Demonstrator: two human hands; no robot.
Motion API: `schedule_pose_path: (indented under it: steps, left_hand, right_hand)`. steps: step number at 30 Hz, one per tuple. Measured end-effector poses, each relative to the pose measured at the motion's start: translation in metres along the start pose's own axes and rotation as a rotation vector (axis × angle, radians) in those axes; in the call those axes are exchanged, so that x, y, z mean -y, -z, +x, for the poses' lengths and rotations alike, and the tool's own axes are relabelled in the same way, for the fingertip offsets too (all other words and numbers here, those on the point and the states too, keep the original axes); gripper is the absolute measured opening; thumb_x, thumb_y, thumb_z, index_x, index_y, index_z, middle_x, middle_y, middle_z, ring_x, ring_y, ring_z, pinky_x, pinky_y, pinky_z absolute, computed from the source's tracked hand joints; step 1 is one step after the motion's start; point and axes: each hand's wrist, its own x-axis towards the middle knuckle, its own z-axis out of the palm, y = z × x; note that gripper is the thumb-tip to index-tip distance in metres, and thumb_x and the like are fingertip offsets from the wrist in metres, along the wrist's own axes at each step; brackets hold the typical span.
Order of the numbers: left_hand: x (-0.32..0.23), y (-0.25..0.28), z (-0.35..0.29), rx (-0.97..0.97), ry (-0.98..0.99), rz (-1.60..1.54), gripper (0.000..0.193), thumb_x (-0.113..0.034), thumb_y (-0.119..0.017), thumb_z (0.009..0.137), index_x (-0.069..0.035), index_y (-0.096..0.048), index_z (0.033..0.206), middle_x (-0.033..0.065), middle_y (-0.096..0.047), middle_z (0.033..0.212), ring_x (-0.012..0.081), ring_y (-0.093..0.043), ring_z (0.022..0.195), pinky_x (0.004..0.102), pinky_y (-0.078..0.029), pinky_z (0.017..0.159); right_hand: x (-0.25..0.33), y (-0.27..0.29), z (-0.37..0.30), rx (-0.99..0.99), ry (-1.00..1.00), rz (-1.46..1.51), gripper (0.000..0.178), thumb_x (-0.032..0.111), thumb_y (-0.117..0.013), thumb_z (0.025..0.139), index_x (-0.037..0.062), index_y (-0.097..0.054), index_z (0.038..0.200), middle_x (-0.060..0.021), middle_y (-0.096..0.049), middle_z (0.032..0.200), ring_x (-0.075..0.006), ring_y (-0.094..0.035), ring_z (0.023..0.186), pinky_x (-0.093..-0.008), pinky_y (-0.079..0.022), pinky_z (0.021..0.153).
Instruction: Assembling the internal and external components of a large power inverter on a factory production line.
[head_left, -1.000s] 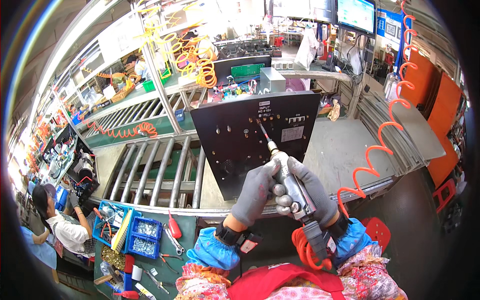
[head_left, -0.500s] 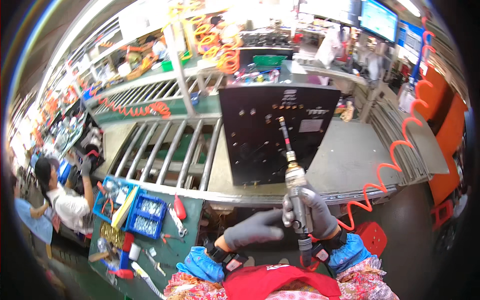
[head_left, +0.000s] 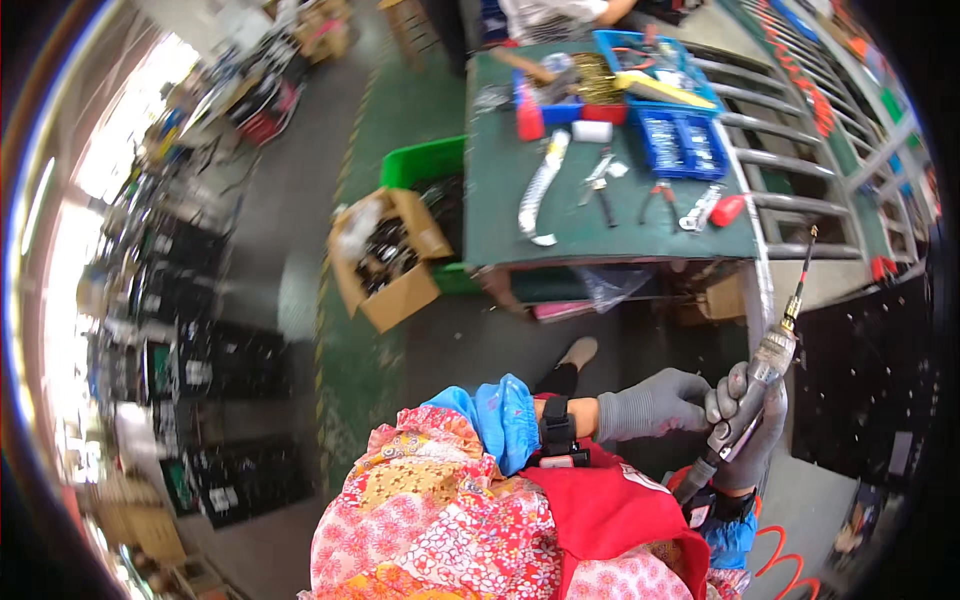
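The right hand (head_left: 758,440) has its fingers wrapped tight around the gray driver (head_left: 774,352), which has swung off the black panel (head_left: 865,375) to near the bench's (head_left: 500,195) right corner, while the left hand (head_left: 658,403) is in front of the bench, its fingers too bunched to tell if apart.

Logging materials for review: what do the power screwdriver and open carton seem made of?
Power screwdriver: probably metal, silvery grey, judging by the highlights on its front housing. Open carton: apparently cardboard, matte brown, suggested by its folded-out flaps.
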Motion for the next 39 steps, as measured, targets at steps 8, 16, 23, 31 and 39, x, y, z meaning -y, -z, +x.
schedule_pose_path:
  steps: [8, 16, 23, 31, 39]
  left_hand:
    - [0.020, 0.043, -0.114, -0.511, -0.121, 0.190, 0.034, -0.020, -0.075, 0.079, 0.000, -0.061, 0.103, 0.0094, -0.066, 0.094, 0.0150, -0.060, 0.090, 0.0326, -0.048, 0.083]
    - [0.039, 0.269, -0.208, -0.830, -0.074, 0.031, 0.028, -0.023, -0.065, 0.088, -0.002, -0.068, 0.106, 0.0010, -0.061, 0.081, 0.0093, -0.053, 0.067, 0.0263, -0.044, 0.058]
    - [0.095, 0.557, -0.255, -1.161, 0.052, -0.062, 0.023, -0.019, -0.060, 0.089, -0.002, -0.068, 0.102, 0.0030, -0.060, 0.074, 0.0106, -0.053, 0.059, 0.0271, -0.042, 0.053]
    - [0.176, 0.754, -0.117, -1.017, 0.447, 0.454, 0.045, -0.027, -0.052, 0.088, 0.003, -0.061, 0.119, 0.0291, -0.064, 0.112, 0.0437, -0.062, 0.106, 0.0444, -0.049, 0.091]
    - [0.284, 0.866, -0.001, -1.313, 0.729, 0.367, 0.053, -0.036, -0.046, 0.094, -0.002, -0.045, 0.135, 0.0321, -0.059, 0.121, 0.0475, -0.057, 0.113, 0.0527, -0.045, 0.096]
  right_hand:
    - [-0.095, -0.069, 0.003, 0.227, -0.270, -0.166, 0.041, 0.044, -0.050, 0.097, 0.0035, -0.050, 0.102, -0.0029, -0.051, 0.081, -0.0100, -0.052, 0.065, -0.0268, -0.046, 0.057]
    - [-0.205, -0.154, 0.073, 0.254, -0.290, -0.301, 0.044, 0.039, -0.067, 0.086, 0.0012, -0.050, 0.099, -0.0058, -0.055, 0.076, -0.0162, -0.060, 0.060, -0.0324, -0.054, 0.055]
    - [-0.351, -0.222, 0.200, 0.107, -0.303, -0.402, 0.043, 0.032, -0.069, 0.079, 0.0038, -0.048, 0.105, -0.0062, -0.056, 0.079, -0.0169, -0.060, 0.059, -0.0320, -0.054, 0.055]
    - [-0.415, -0.203, 0.261, -0.099, -0.372, -0.255, 0.072, 0.031, -0.080, 0.072, -0.0012, -0.044, 0.124, -0.0085, -0.056, 0.075, -0.0205, -0.060, 0.058, -0.0368, -0.054, 0.053]
    - [-0.410, -0.154, 0.254, -0.062, -0.535, 0.002, 0.093, 0.025, -0.079, 0.080, 0.0027, -0.020, 0.147, -0.0178, -0.059, 0.085, -0.0328, -0.064, 0.066, -0.0487, -0.054, 0.056]
